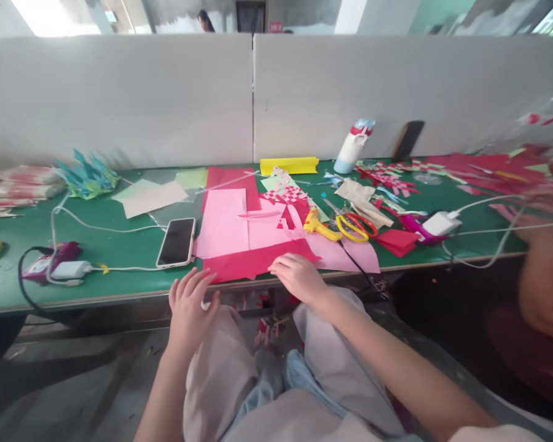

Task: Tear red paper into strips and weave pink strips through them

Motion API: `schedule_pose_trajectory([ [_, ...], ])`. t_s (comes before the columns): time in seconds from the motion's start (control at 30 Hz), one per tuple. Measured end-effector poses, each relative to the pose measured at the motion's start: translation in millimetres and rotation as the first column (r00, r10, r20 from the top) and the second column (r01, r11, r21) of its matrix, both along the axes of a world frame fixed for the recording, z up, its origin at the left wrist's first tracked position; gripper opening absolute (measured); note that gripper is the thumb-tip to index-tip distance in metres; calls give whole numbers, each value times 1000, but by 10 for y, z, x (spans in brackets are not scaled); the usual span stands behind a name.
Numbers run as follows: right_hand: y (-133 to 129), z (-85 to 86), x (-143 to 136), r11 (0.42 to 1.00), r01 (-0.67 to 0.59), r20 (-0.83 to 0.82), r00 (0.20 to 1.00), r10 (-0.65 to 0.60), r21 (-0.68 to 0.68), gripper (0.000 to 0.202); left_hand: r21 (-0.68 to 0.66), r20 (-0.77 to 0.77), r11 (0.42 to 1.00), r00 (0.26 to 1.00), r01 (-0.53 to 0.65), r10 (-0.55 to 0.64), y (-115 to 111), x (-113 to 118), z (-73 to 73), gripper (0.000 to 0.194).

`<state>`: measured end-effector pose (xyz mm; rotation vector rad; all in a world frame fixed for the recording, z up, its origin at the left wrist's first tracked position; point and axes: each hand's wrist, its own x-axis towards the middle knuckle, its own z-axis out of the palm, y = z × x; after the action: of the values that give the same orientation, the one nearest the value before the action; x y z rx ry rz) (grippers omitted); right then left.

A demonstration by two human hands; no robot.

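My left hand (191,301) is held at the table's front edge, fingers spread and with nothing in it, just below a white-framed phone (177,243). My right hand (299,279) lies over the front edge of a red sheet of paper (244,261), its fingers slightly bent and nothing seen in them. Pink sheets of paper (223,221) lie behind the red one. On them are a red-and-white woven paper piece (286,195), a yellow glue gun (320,226) and scissors with yellow handles (351,228).
A white bottle (352,147) and a dark phone (408,140) stand by the partition (166,98). Power strips with white chargers (71,270) lie on both sides, with cables across the green table (120,245). At right, another person's arm (546,276) reaches in.
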<state>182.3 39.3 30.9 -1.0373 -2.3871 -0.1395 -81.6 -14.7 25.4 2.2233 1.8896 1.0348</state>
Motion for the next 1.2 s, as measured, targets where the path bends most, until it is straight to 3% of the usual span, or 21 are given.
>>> schedule_pose_trajectory([
  [0.07, 46, 148, 13, 999, 17, -56, 998, -16, 27, 15, -47, 224, 997, 973, 61, -49, 78, -47, 105, 27],
  [0.23, 85, 624, 75, 992, 51, -176, 984, -30, 114, 16, -3, 428, 996, 900, 94, -84, 162, -88, 485, 23],
  [0.37, -69, 1044, 186, 998, 5, -239, 971, 9, 60, 13, -7, 634, 991, 767, 132, -97, 25, -30, 759, 29],
  [0.47, -277, 1295, 298, 995, -80, -241, 968, 65, -53, 15, -29, 752, 977, 648, 210, -117, -153, 75, 834, 32],
  [0.57, -500, 1424, 394, 978, -89, -227, 973, 45, -189, 16, -58, 842, 964, 532, 258, -91, -356, 228, 762, 36],
  [0.7, -751, 1349, 422, 921, -113, -138, 988, 66, -372, 15, -115, 909, 951, 416, 285, -15, -668, 476, 506, 39],
  [0.83, -951, 1075, 359, 839, -139, -80, 990, 114, -526, 19, -188, 934, 919, 352, 348, 58, -1003, 718, 221, 38],
  [1.0, -1148, 744, 330, 765, -176, -94, 984, 151, -619, 17, -280, 939, 866, 307, 414, 156, -1298, 909, -48, 39],
  [1.1, -1249, 582, 361, 755, -174, -96, 985, 147, -633, 14, -329, 936, 828, 276, 454, 220, -1402, 957, -154, 39],
  [1.2, -1377, 412, 386, 793, -142, -76, 990, 120, -593, 14, -383, 922, 784, 251, 489, 294, -1496, 965, -229, 37],
])
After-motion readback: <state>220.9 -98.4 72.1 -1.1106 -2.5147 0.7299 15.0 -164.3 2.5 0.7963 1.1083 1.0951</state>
